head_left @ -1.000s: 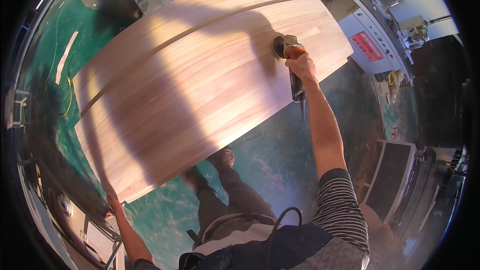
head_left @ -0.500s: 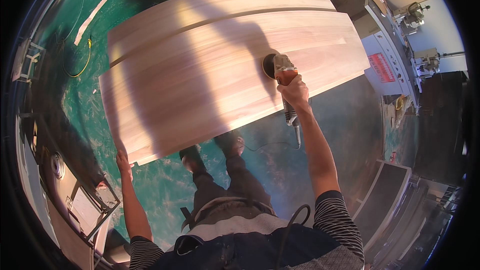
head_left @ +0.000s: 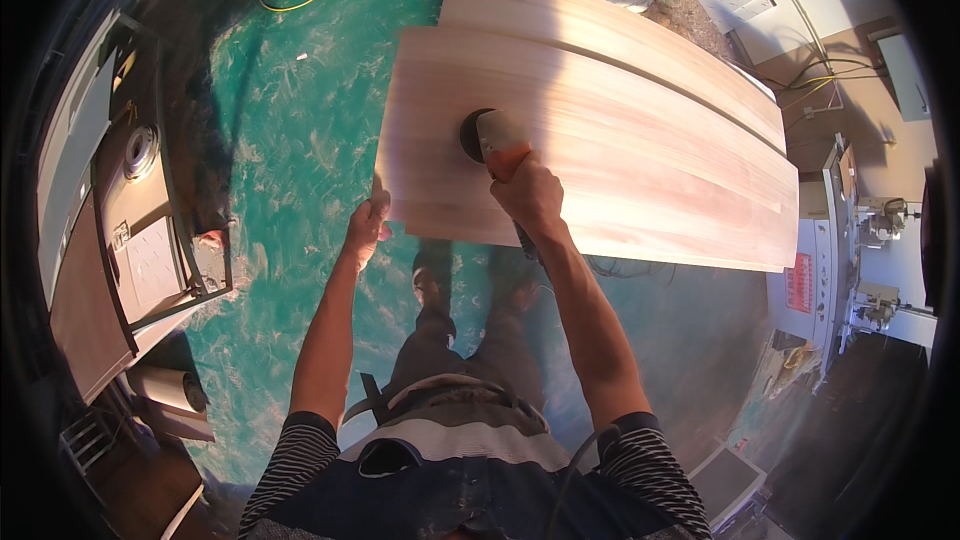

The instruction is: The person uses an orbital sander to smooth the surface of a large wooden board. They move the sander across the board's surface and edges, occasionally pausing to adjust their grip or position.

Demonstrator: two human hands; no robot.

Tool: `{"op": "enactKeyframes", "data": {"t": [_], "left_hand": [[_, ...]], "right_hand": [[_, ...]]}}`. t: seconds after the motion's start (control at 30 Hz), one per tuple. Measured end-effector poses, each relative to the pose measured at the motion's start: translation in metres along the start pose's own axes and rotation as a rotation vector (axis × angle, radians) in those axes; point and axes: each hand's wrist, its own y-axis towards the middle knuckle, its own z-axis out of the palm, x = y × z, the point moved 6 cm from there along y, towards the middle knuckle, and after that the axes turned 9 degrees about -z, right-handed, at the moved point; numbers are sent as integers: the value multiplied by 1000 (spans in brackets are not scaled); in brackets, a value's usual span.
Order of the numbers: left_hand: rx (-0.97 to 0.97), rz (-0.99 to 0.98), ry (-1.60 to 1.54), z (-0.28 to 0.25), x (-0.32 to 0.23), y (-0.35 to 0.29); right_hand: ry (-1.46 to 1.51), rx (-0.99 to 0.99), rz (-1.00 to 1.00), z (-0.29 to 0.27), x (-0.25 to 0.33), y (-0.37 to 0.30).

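Observation:
A wide pale wooden panel (head_left: 620, 170) fills the upper middle and right of view, with a narrower board (head_left: 620, 40) along its far side. My right hand (head_left: 530, 195) is wrapped round the body of an orange and grey disc sander (head_left: 505, 143). Its dark round disc (head_left: 473, 136) lies against the left part of the panel. At the panel's near left corner, my left hand (head_left: 366, 230) closes on the edge, its fingertips partly hidden.
Around my feet spreads a green, dust-smeared floor (head_left: 290, 290). A bench with shelves (head_left: 150, 210) stands at left, and a rolled sheet (head_left: 170, 389) lies below it. Machinery (head_left: 885, 220) lines the right side. A yellow cable (head_left: 305, 2) curls on the floor at far left.
The sander in my right hand has travelled left across the panel. My view has turned left, so the panel appears farther right. My left hand stays at its near left corner.

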Motion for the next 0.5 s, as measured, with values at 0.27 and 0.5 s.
{"op": "enactKeyframes", "data": {"t": [0.27,0.5], "left_hand": [[14,-63,-63,-2,11,3],[12,-42,-106,-10,17,7]], "right_hand": [[4,98,-140,44,102,13],[55,99,-237,58,139,38]]}}
